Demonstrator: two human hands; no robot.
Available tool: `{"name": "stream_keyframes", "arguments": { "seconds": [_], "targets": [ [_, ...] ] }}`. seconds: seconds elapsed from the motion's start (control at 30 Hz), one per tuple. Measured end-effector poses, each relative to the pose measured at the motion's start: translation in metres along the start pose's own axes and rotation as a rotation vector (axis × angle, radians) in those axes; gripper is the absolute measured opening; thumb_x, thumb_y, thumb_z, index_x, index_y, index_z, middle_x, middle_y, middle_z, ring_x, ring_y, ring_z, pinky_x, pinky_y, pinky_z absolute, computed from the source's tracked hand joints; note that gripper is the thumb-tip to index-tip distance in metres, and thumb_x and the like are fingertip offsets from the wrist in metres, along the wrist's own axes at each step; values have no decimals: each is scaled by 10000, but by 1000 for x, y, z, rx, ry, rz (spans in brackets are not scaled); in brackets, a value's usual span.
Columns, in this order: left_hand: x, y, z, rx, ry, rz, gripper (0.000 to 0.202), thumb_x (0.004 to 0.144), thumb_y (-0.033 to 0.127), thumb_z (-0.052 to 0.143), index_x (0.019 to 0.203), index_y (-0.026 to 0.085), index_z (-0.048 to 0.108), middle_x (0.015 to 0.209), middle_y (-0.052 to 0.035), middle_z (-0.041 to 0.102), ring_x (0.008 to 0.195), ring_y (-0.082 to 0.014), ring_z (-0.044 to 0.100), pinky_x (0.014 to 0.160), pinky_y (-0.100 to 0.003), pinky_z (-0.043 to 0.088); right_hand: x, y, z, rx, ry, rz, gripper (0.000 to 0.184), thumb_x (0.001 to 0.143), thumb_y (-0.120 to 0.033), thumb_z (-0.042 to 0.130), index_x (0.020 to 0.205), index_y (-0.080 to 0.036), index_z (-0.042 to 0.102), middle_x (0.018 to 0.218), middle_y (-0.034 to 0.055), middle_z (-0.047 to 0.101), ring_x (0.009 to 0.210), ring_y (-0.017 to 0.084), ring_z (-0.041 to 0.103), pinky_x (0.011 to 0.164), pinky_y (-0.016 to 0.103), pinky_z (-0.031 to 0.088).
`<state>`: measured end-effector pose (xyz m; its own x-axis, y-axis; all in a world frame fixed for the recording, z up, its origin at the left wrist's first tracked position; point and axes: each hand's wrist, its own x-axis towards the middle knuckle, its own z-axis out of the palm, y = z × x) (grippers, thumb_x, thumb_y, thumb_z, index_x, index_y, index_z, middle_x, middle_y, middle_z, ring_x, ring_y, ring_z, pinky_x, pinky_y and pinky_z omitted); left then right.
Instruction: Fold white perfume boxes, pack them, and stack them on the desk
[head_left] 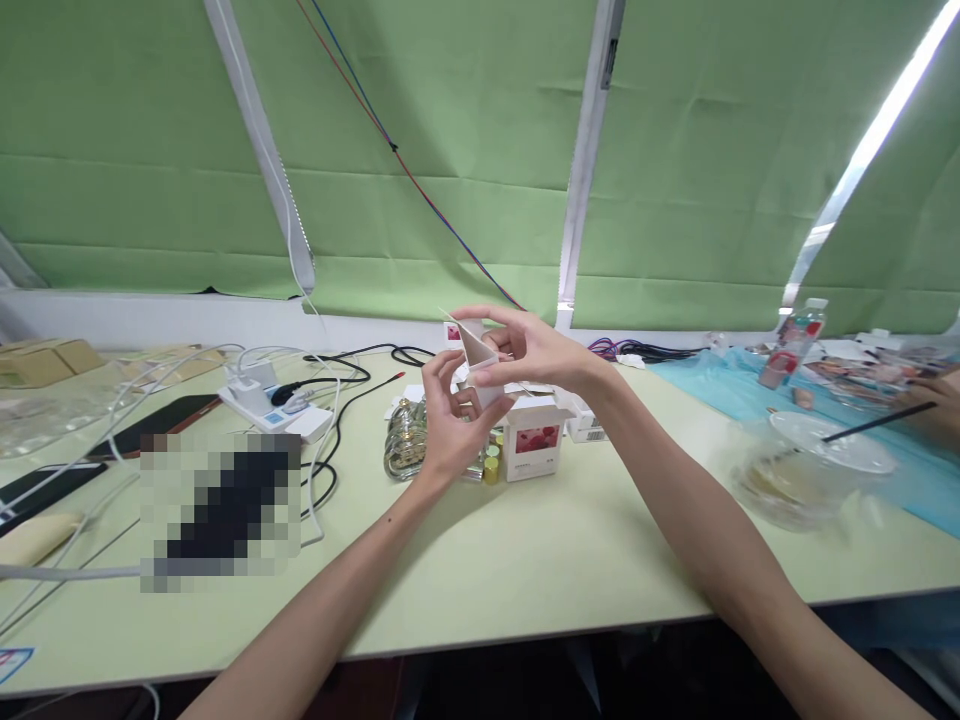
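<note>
Seen from a head-worn camera, two bare forearms reach forward over a pale green table (pixel 525 570). Both hands meet in the air above the middle of the table, working a small white folded cardboard carton (pixel 478 352). The right hand (pixel 536 352) is on top, its thumb and fingers pinching the carton's upper flap and far side. The left hand (pixel 448 415) is below, fingers curled up around the carton's lower edge; how firmly it grips is hard to tell, since the carton hides part of the fingertips.

Directly beneath the hands, on the table, stands a small white box with a pink and red picture on its front (pixel 534 442), its top flaps open. Just to its left are several little yellow-capped bottles (pixel 491 465), and beside those a clear glass bottle with gold trim (pixel 405 440). Behind the box lies another white box bearing a barcode (pixel 589 428).

To the left sit a white power strip (pixel 274 408) with tangled black and white cables, and a dark phone (pixel 169 420). To the right, a clear plastic bowl (pixel 810 470) rests near a light blue sheet (pixel 720 385) and a clear plastic bottle with a red label (pixel 793 345). At the far right edge, another person's hand (pixel 937 395) holds a thin black stick. Green blinds (pixel 465 130) fill the background.
</note>
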<state>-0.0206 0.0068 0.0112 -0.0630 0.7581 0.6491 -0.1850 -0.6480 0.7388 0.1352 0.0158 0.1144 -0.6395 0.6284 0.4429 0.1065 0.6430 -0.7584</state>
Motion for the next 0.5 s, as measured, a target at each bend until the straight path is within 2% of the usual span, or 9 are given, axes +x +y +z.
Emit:
{"name": "stream_keyframes", "arguments": {
  "seconds": [0.1, 0.2, 0.33, 0.5],
  "targets": [
    [0, 0, 0, 12, 14, 5, 754, 627, 307, 917, 1225, 324, 457, 1327, -64, 557, 751, -109, 678, 563, -199, 525, 0, -2, 0, 49, -45, 38, 696, 737, -420, 830, 1351, -284, 531, 663, -77, 473, 624, 116, 454, 594, 265, 377],
    [0, 1, 0, 20, 5, 12, 752, 644, 310, 907, 1237, 325, 445, 1339, -71, 547, 803, -127, 686, 570, -198, 533, 0, -2, 0, 89, -52, 42, 702, 713, -397, 846, 1320, -274, 514, 677, -85, 487, 629, 112, 472, 611, 265, 396],
    [0, 0, -1, 61, 10, 37, 727, 677, 306, 887, 1243, 325, 430, 1345, -69, 536, 745, -90, 658, 525, -169, 488, 1, 0, 1, 144, -66, 32, 720, 711, -370, 846, 1311, -270, 461, 745, -72, 549, 667, 116, 530, 630, 260, 423],
    [0, 1, -1, 68, 33, 37, 725, 673, 332, 890, 1230, 326, 425, 1394, -72, 496, 711, -76, 652, 526, -177, 501, 2, 2, 2, 148, -17, 25, 733, 701, -345, 860, 1296, -266, 438, 704, -91, 491, 643, 105, 506, 596, 245, 384]
  ]
}}
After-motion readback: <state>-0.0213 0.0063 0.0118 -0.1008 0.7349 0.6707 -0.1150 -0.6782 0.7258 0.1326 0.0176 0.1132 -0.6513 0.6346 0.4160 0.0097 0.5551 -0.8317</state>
